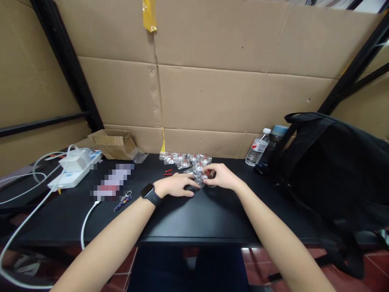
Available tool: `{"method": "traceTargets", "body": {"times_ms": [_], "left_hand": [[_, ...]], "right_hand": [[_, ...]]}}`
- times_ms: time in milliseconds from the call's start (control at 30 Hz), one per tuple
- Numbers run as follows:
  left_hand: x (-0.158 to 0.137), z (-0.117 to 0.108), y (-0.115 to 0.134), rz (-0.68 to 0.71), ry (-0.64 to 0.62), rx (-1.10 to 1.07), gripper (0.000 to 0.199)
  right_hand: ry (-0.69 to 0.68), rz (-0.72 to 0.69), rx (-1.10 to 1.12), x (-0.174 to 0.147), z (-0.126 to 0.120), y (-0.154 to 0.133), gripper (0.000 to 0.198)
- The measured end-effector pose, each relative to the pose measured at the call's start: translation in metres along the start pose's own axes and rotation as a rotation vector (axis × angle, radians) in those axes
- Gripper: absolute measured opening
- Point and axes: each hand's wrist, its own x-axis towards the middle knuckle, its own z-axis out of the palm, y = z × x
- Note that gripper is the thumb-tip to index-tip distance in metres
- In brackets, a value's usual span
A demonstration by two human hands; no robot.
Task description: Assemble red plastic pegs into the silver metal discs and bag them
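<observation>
My left hand [179,185], with a dark watch on its wrist, lies on the black tabletop with its fingers stretched out. Its fingertips touch or rest just beside a crinkled clear plastic bag [192,174]. My right hand [223,177] is closed, thumb and fingers curled around a small round bagged item with red cord [209,174], partly hidden by the fingers. Just beyond lie several similar small round items in clear bags [184,163], each with a bit of red. Two loose red cord loops [168,172] lie left of them.
At left are a white power strip [71,172] with cables, an open cardboard box [114,146], a pixelated flat object [112,182] and a keychain [123,201]. A water bottle [257,149] and a black backpack [331,174] stand at right. Cardboard panels [212,97] wall the back.
</observation>
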Motion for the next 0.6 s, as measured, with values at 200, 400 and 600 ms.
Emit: {"method": "traceTargets", "body": {"times_ms": [200, 400, 600], "left_hand": [[-0.002, -0.001, 0.008, -0.066, -0.078, 0.05, 0.054], [-0.003, -0.004, 0.008, -0.086, -0.134, 0.03, 0.054], [-0.004, -0.006, 0.007, -0.084, -0.139, 0.011, 0.055]], "right_hand": [[-0.2, 0.056, -0.154, -0.006, -0.005, -0.011, 0.027], [-0.196, 0.076, -0.256, -0.003, 0.005, -0.008, 0.029], [-0.147, 0.001, -0.163, 0.0, 0.009, 0.0, 0.025]]}}
